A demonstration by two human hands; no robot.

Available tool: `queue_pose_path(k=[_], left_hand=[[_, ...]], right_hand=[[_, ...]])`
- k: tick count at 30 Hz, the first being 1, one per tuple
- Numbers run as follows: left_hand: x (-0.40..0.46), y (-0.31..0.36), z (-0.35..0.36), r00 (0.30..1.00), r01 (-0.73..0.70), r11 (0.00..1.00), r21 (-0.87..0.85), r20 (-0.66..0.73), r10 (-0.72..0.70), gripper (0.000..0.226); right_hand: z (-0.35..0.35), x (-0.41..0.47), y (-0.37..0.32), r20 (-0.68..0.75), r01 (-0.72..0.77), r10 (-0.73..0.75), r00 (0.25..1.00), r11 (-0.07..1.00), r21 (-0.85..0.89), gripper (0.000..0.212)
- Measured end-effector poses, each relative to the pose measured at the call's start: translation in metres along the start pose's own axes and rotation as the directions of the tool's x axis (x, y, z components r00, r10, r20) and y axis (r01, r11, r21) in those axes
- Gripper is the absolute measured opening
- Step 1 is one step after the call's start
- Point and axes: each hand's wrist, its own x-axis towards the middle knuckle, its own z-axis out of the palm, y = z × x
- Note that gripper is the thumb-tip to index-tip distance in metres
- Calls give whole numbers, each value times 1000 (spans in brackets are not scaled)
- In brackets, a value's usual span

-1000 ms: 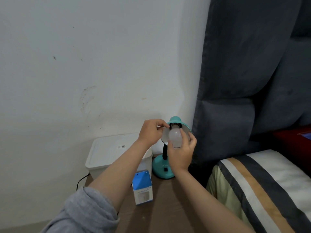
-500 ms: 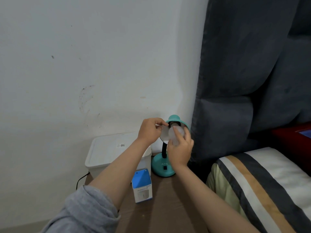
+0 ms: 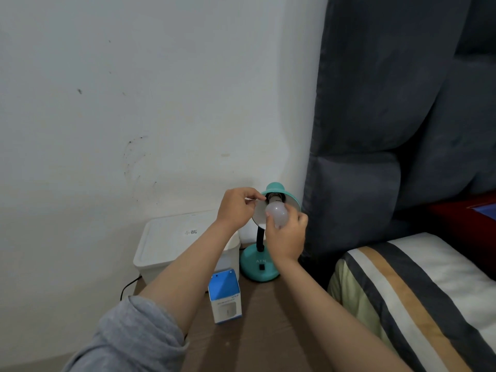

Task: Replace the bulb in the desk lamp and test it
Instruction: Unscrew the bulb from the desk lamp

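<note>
Two hands on this one, and the risk I see is cross-threading: if the bulb [image 3: 276,214] tilts in the socket [image 3: 275,196] it binds, or slips and drops onto the table [image 3: 268,331]. Right hand [image 3: 288,237] fingers wrap the bulb's round end from below, neck up at the socket. Left hand [image 3: 236,208] fingers pinch the teal shade [image 3: 291,198] rim, steadying the desk lamp [image 3: 259,269].
</note>
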Motion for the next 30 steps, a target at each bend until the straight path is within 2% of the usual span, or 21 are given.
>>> queue_pose_path(k=[2, 6, 10, 13, 17, 23, 27, 30], left_hand=[[0, -1, -1, 1000, -3, 1000, 3, -3, 3, 27], [1, 0, 0, 1000, 2, 1000, 9, 9, -2, 27], [0, 2, 1, 1000, 6, 1000, 6, -3, -6, 27], [-1, 2, 1, 1000, 0, 1000, 7, -3, 0, 28], [-1, 3, 1, 1000, 0, 1000, 3, -4, 0, 28], [-2, 2, 0, 1000, 5, 1000, 6, 9, -5, 29], [0, -1, 1, 1000, -8, 1000, 14, 8, 8, 29], [1, -2, 1, 1000, -4, 1000, 14, 7, 4, 29]], right_hand=[[-1, 4, 2, -19, 28, -27, 999, 999, 23, 43], [1, 4, 0, -63, 188, -189, 980, 982, -24, 31], [-3, 1, -2, -76, 81, -78, 994, 996, 33, 47], [-4, -6, 1, -26, 13, -12, 1000, 999, 40, 59], [-2, -9, 1, 29, -48, 46, 999, 996, 71, 55], [0, -7, -1, 34, 54, -55, 998, 998, 25, 45], [1, -7, 5, 40, 101, -102, 994, 995, 18, 51], [0, -13, 5, 10, 66, -67, 998, 995, 69, 59]])
